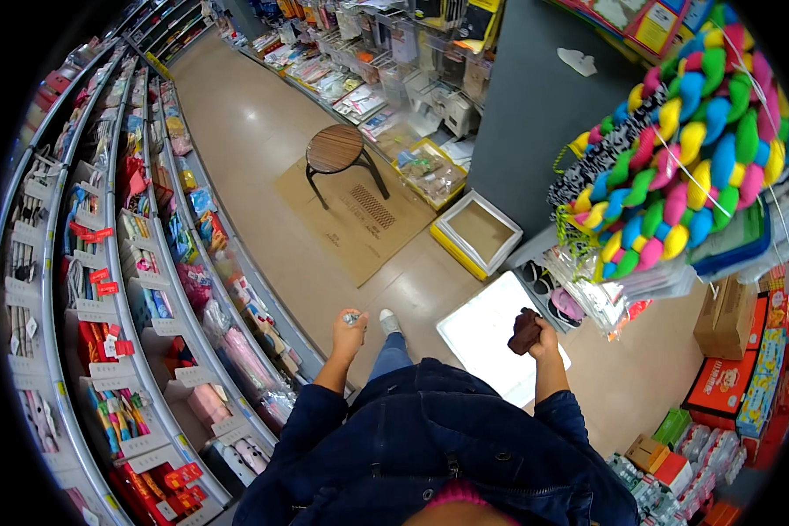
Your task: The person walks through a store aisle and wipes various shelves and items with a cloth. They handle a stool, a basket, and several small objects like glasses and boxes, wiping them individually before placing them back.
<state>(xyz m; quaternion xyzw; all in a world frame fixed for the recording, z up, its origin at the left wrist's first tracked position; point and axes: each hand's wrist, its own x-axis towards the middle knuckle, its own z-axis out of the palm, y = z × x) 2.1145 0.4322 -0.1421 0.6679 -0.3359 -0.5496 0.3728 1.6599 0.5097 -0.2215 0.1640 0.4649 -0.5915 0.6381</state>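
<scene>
Left hand (pixel 350 329): raised in front of the body, fingers curled closed on a small silvery-grey crumpled object (pixel 351 319). The object is mostly covered by the fingers; its kind cannot be told.

Right hand (pixel 545 340): well apart from the left, fingers clamped on a soft-looking dark brown bundle (pixel 524 331), which projects from the grip toward the left. Material not certain. In view, bundle and hand overlap a white rectangular panel-like piece with rounded corners (pixel 475 326), low down near the floor; no contact between them can be confirmed.

Wearer: dark navy jacket (pixel 430 438), blue trouser leg (pixel 393 351), one pale shoe (pixel 388 321) on the smooth beige floor (pixel 228 96), between the two hands in view.

Ahead: round stool with striped brown wooden top and black legs (pixel 335 149), upright on a flattened brown cardboard sheet (pixel 355 241). Right of the sheet, a yellow-and-white rectangular box with a brown interior (pixel 506 247); beyond it, a yellow-rimmed tray of packets (pixel 448 196).

Left side: long grey metal-edged shelving (pixel 51 342), packed with small coloured goods.

Right side: thick multicoloured braided ropes (pixel 688 158) hang beside a dark grey pillar (pixel 526 131). Lower, a plain brown carton (pixel 728 317) sits above a red printed box (pixel 726 386).
</scene>
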